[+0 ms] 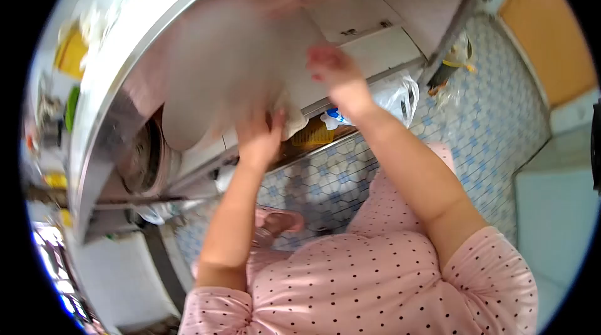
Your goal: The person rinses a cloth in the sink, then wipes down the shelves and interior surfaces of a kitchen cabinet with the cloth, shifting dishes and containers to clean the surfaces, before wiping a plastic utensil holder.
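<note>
- Cloth point(294, 119): bunched on the shelf point(375, 53) near its front edge, just beside our left hand point(255, 138) and touching its fingers. That spot likely keeps it within easy reach.
- Left hand: fingers partly bent, thumb side against the cloth. Blur hides the fingertips; we cannot tell whether they grip or merely press.
- Right hand point(341, 81): raised over the shelf, apart from the cloth, fingers loosely curled. Nothing seen in it; blurred, so we cannot tell if the palm is empty. Held so, it probably leaves the left room.
- Both forearms slope in from our body, presumably because the shelf is low and deep.
- Pale round shape point(216, 72) beyond our left hand: too smeared to name.
- Pot point(147, 156) to our left, clear of both hands.
- Bag point(397, 100) near the front edge, right of the cloth; yellow basket point(313, 134) lower down.
</note>
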A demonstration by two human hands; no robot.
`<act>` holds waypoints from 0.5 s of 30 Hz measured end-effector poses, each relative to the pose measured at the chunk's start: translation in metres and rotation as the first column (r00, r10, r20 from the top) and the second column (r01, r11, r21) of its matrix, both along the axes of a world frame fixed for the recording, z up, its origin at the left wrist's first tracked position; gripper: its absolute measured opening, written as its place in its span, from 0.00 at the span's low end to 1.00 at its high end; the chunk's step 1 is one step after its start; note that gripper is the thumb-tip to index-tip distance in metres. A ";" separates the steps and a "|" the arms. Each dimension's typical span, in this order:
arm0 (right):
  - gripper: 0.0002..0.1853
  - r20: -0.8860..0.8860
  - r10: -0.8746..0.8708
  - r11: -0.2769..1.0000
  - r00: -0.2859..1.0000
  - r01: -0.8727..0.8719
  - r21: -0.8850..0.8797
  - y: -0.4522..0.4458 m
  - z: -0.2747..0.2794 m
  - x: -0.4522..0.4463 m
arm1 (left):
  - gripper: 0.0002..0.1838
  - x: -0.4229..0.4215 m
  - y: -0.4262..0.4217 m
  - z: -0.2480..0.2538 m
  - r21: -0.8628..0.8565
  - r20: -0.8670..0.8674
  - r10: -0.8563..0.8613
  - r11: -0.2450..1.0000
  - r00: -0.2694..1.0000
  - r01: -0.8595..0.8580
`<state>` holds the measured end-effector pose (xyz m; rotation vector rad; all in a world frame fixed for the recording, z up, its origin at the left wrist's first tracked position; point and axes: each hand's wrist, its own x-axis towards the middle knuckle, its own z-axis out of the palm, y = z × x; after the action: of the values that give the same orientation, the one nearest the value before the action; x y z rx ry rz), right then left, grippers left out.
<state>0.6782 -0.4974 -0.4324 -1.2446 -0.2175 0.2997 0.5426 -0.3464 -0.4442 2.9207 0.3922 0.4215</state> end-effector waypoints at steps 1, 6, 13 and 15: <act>0.12 0.153 0.030 0.997 0.988 -0.019 -0.073 -0.007 -0.006 -0.013 | 0.32 -0.002 -0.005 -0.005 0.100 -0.016 -0.010 0.995 1.000 0.011; 0.13 0.330 0.162 0.950 0.930 -0.056 -0.308 -0.013 -0.014 -0.022 | 0.32 0.063 -0.011 -0.008 0.053 -0.302 -0.014 0.998 0.953 0.032; 0.17 0.499 0.349 0.875 0.793 -0.084 -0.477 -0.024 -0.019 -0.035 | 0.32 0.248 0.080 -0.004 0.317 -0.510 -0.010 0.927 0.860 0.199; 0.16 0.476 0.472 0.799 0.742 -0.131 -0.587 -0.035 -0.012 -0.034 | 0.31 0.286 0.097 -0.008 0.332 -0.518 0.027 0.927 0.855 0.172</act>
<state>0.6440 -0.5328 -0.4449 -1.8349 -0.9752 0.2475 0.8288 -0.2498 -0.4518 3.3799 0.2826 -0.3656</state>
